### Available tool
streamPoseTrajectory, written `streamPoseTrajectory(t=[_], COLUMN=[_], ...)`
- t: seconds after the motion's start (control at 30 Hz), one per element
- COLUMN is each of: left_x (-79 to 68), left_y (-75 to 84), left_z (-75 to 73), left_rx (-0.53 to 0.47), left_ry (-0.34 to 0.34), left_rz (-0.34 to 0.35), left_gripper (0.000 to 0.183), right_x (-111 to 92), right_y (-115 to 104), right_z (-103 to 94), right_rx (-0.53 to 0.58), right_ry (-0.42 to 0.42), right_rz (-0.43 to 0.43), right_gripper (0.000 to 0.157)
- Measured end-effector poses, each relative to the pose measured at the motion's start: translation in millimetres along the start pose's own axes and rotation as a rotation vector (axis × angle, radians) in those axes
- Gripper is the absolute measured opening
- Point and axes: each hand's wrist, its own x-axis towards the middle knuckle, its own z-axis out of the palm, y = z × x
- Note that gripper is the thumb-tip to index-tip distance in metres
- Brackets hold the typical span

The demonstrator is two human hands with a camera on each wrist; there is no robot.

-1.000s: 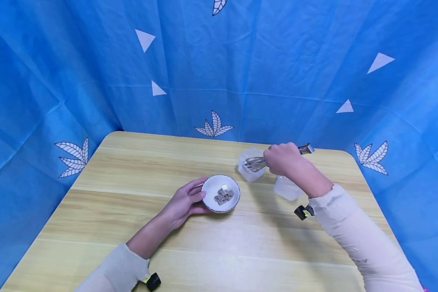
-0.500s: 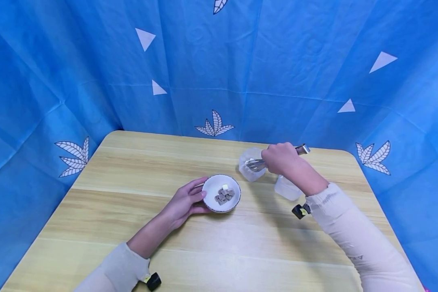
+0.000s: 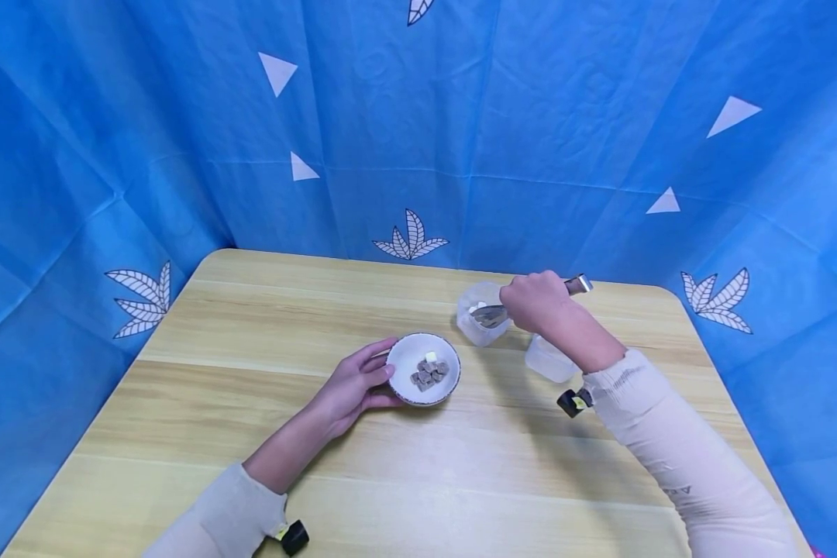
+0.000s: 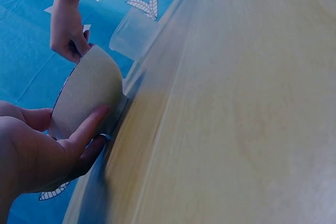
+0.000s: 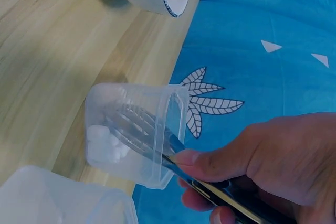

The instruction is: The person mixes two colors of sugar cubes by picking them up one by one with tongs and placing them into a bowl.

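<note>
Glare on table (image 3: 453, 469), dimmer wrist views

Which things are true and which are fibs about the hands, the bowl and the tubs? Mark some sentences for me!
1. The left hand holds a white bowl. True.
2. The right hand holds a spoon. False: it holds tongs.
3. The tongs' tips are inside a see-through tub. True.
4. The bowl is empty. False: brown cubes and a white cube are inside.
5. There is only one tub. False: a second tub stands nearby.
6. White lumps lie in the first tub. True.
</note>
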Motion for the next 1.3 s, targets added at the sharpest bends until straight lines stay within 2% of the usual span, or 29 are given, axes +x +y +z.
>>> streamPoseTrajectory(t=[0.3, 0.53, 0.83, 1.0, 1.3], left_x=[-0.1, 0.1, -0.4, -0.5, -0.7], left_y=[-0.4, -0.5, 0.0, -1.2, -2.1], left_z=[0.7, 1.4, 1.7, 0.9, 0.4], left_rx=[0.002, 0.0, 0.0, 0.003, 0.004], left_ry=[0.008, 0.009, 0.006, 0.006, -0.003], left_rz=[-0.001, -0.006, 0.0, 0.002, 0.007], left_gripper=[0.06, 0.06, 0.059, 0.059, 0.058], right_x=[-7, -16, -27, -36, -54], right_y=[6, 14, 20, 21, 17], right_z=[4.1, 8.2, 18.0, 21.9, 27.7], right_rx=[0.01, 0.071, 0.127, 0.133, 0.163], right_ry=[0.003, 0.014, 0.073, 0.171, 0.421], right_rz=[0.019, 0.035, 0.058, 0.052, 0.043], right_gripper=[0.018, 0.018, 0.018, 0.02, 0.024])
